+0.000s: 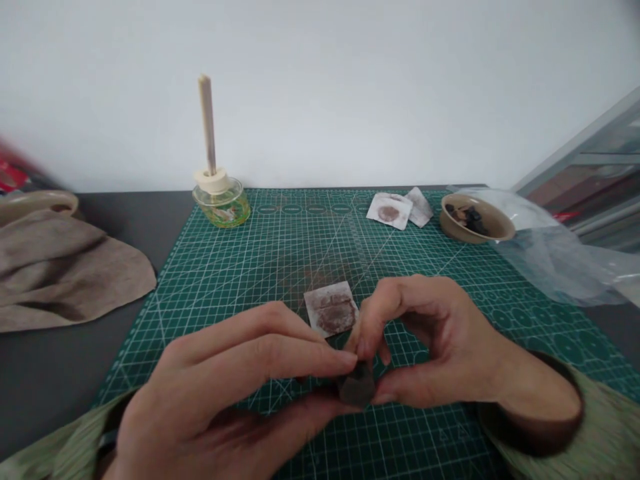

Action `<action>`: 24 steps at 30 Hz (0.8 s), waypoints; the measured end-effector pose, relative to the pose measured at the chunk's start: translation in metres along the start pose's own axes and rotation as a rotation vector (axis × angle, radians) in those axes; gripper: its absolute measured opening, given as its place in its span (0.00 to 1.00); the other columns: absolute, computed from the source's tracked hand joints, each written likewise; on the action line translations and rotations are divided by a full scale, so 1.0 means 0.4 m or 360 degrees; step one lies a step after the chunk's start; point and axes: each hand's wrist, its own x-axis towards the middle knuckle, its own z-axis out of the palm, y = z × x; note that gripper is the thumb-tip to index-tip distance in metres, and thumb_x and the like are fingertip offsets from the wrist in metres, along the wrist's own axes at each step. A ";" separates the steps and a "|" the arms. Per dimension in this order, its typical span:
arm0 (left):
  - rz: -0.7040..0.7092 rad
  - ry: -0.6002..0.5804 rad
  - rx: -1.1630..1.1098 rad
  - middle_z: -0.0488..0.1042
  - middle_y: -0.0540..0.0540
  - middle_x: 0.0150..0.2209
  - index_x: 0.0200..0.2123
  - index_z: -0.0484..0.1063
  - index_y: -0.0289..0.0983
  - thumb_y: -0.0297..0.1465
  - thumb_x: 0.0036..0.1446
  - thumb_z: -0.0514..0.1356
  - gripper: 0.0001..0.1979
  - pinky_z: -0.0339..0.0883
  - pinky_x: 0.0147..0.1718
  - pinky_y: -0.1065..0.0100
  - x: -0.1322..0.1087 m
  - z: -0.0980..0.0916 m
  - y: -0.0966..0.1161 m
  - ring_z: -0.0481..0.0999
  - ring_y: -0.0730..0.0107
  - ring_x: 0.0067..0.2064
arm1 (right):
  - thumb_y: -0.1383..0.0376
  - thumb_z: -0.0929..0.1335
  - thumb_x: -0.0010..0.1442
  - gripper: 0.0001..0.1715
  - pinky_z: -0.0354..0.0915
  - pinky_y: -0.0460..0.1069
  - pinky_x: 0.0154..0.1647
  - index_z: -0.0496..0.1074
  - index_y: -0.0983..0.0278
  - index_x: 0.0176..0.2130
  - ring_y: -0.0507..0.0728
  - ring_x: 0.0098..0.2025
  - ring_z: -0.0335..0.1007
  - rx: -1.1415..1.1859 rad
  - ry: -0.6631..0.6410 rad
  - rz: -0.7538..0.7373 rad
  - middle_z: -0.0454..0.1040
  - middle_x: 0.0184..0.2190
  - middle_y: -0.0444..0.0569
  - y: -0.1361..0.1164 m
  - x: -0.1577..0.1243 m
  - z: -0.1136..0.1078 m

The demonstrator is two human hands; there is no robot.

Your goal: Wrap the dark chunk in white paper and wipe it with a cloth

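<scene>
A small dark grey-brown lump [359, 385], clay-like in look, is pinched between both hands above the cutting mat. My left hand [215, 387] is closed on it from the left, thumb below and fingers above. From the right, my right hand [440, 343] grips the same lump with thumb and fingertips. The fingers cover much of the lump, so its full shape is hidden. Just beyond my fingertips, a white square of paper [331, 309] with a brown smudge lies on the mat.
The green cutting mat [240, 267] covers most of the dark table. At the back left stands a reed diffuser [220, 200]; a brown cloth [65, 270] lies left. Stained paper squares [390, 211], a bowl of dark pieces [477, 227] and a clear plastic bag [555, 257] are at right.
</scene>
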 end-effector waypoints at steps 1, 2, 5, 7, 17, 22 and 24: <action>-0.0002 -0.0015 -0.0025 0.91 0.55 0.42 0.50 0.87 0.44 0.25 0.69 0.78 0.11 0.85 0.40 0.81 0.001 0.000 0.001 0.91 0.75 0.40 | 0.71 0.91 0.53 0.20 0.77 0.40 0.33 0.89 0.60 0.43 0.52 0.35 0.87 -0.0004 -0.0004 0.0006 0.91 0.37 0.46 0.000 -0.001 0.001; -0.0014 -0.0015 -0.0042 0.91 0.55 0.42 0.50 0.87 0.44 0.25 0.68 0.78 0.12 0.85 0.41 0.80 0.001 0.000 0.001 0.91 0.74 0.40 | 0.71 0.91 0.54 0.20 0.76 0.39 0.33 0.89 0.60 0.43 0.51 0.34 0.87 -0.0012 -0.0007 0.0006 0.91 0.37 0.45 -0.001 -0.001 0.001; -0.0113 0.0008 -0.0052 0.91 0.56 0.42 0.49 0.88 0.47 0.27 0.67 0.80 0.12 0.85 0.41 0.79 0.000 0.006 -0.002 0.92 0.73 0.41 | 0.71 0.89 0.57 0.18 0.76 0.40 0.33 0.88 0.59 0.43 0.51 0.35 0.86 -0.0071 -0.0020 0.0009 0.90 0.36 0.44 -0.003 0.002 0.000; -0.0213 0.0054 -0.0055 0.92 0.57 0.41 0.47 0.89 0.49 0.30 0.67 0.80 0.09 0.86 0.42 0.78 0.001 0.011 -0.009 0.92 0.72 0.40 | 0.69 0.88 0.60 0.15 0.76 0.42 0.33 0.87 0.59 0.44 0.52 0.35 0.86 -0.0148 -0.0023 0.0007 0.90 0.38 0.44 -0.004 0.007 -0.007; -0.0602 0.0384 -0.0112 0.93 0.44 0.37 0.46 0.92 0.40 0.43 0.58 0.83 0.17 0.92 0.44 0.61 0.041 -0.004 -0.082 0.93 0.57 0.39 | 0.61 0.87 0.63 0.15 0.65 0.53 0.41 0.87 0.60 0.46 0.55 0.37 0.71 -0.1574 0.0272 0.0075 0.81 0.45 0.47 0.047 0.043 -0.083; -0.0612 0.0318 -0.0155 0.93 0.41 0.39 0.50 0.92 0.39 0.44 0.57 0.82 0.21 0.91 0.45 0.58 0.030 -0.023 -0.045 0.93 0.53 0.40 | 0.64 0.88 0.59 0.15 0.65 0.50 0.35 0.83 0.62 0.38 0.54 0.32 0.73 -0.1567 0.0226 0.0222 0.79 0.34 0.42 0.041 0.060 -0.076; -0.0607 0.0298 -0.0131 0.94 0.40 0.39 0.47 0.93 0.40 0.45 0.58 0.82 0.19 0.90 0.44 0.57 0.016 -0.033 -0.018 0.93 0.52 0.40 | 0.61 0.85 0.65 0.14 0.67 0.50 0.31 0.81 0.62 0.39 0.54 0.28 0.74 -0.1551 0.0243 0.0258 0.77 0.27 0.39 0.019 0.063 -0.072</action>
